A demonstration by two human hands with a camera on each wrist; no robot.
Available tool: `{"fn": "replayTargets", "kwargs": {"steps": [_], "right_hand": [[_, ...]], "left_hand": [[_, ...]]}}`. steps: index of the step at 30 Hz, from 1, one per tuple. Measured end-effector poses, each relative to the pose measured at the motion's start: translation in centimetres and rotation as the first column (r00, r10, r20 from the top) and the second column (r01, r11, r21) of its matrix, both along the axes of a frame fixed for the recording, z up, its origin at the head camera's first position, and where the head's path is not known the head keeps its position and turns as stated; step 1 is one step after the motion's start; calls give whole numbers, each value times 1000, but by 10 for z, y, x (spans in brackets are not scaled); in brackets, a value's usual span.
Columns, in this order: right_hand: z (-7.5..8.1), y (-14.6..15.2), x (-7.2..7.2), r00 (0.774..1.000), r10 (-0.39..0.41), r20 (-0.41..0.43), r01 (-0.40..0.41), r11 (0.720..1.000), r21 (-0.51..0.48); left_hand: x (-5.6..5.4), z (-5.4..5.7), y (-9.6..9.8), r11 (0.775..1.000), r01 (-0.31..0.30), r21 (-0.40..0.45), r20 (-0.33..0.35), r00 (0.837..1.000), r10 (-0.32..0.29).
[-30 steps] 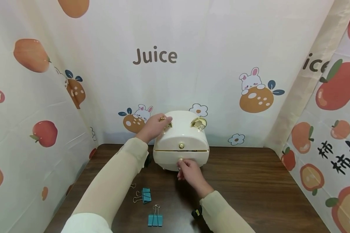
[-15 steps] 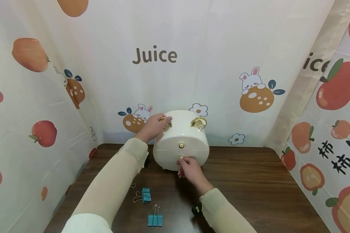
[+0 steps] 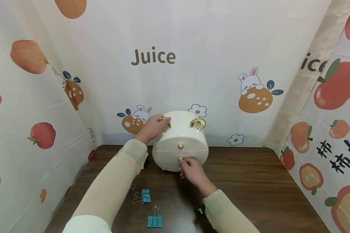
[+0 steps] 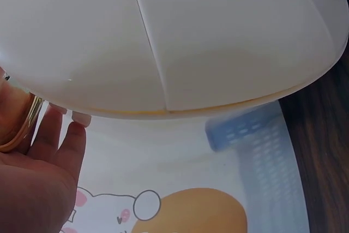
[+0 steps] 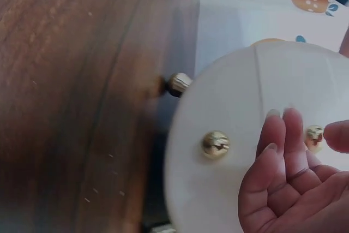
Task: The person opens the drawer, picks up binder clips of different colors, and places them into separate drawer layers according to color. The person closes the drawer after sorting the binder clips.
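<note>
A white rounded box (image 3: 189, 137) with gold trim stands at the back of the table; a thin seam crosses its front. My left hand (image 3: 153, 127) holds its left gold ear-shaped piece (image 4: 24, 129), thumb on top and other fingers behind. The right gold ear (image 3: 198, 123) is untouched. On the front are an upper gold knob (image 3: 180, 146) and, below the seam, a middle one (image 5: 314, 137) and a lower one (image 5: 215, 144). My right hand (image 3: 193, 171) is at the middle knob, its thumb and fingers spread either side of it in the right wrist view.
Teal binder clips lie on the table left of my right arm, one on its side (image 3: 146, 196) and one nearer (image 3: 155, 221); a third clip's wire handle (image 3: 132, 186) peeks past my left sleeve. A fruit-print curtain (image 3: 215, 81) hangs behind the table.
The lower part of the box front has gone in, and the dark gap along the seam has shut. My right hand has shifted slightly off the middle knob, uncovering the lower knob. The left hand stays.
</note>
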State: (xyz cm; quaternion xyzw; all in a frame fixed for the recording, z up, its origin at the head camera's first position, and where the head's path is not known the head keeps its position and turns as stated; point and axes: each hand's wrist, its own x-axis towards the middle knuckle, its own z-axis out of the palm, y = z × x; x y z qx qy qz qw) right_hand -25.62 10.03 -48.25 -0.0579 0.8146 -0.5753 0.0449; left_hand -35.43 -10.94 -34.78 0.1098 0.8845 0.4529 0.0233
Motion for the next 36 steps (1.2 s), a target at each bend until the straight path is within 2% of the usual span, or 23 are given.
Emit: {"fn": "replayTargets", "kwargs": {"steps": [3,12,15,18,23,24,26,28,30,31,32,33,36], "right_hand": [[11,5,5,999,-11,-42,14,998,60],[57,23,24,982,-32,-188,75,971,226],[74,28,28,966,-5,-258,93,940,329],[94,34,28,944,16,-330,130,900,416],[123,44,17,924,22,-381,174,865,472],[126,47,13,914,27,-404,189,855,483],[130,51,6,879,45,-474,231,830,507],[130,55,-2,826,72,-559,287,800,527],[129,57,-11,770,99,-630,332,782,528],[129,58,-15,754,106,-648,344,777,528],[129,59,-19,753,104,-649,344,779,524],[129,60,-23,765,97,-637,333,786,520],[132,58,-34,842,49,-537,269,826,496]], "left_hand": [[1,0,0,1000,-2,11,-3,1000,2],[5,2,0,1000,-8,27,-14,1000,8],[6,6,-1,1000,-9,-23,-23,1000,8],[8,13,-1,994,-16,-112,-42,999,11],[13,24,-3,968,-27,-248,-59,998,12],[15,26,-4,964,-22,-264,-62,998,6],[18,30,-5,957,-12,-289,-83,997,-12],[22,33,-7,950,-3,-313,-100,995,-30],[26,37,-10,941,2,-338,-108,993,-40],[28,38,-11,936,4,-352,-110,993,-46],[30,39,-13,929,8,-371,-109,993,-52],[32,40,-14,920,10,-392,-110,992,-58],[38,37,-19,881,9,-473,-125,989,-78]]}}
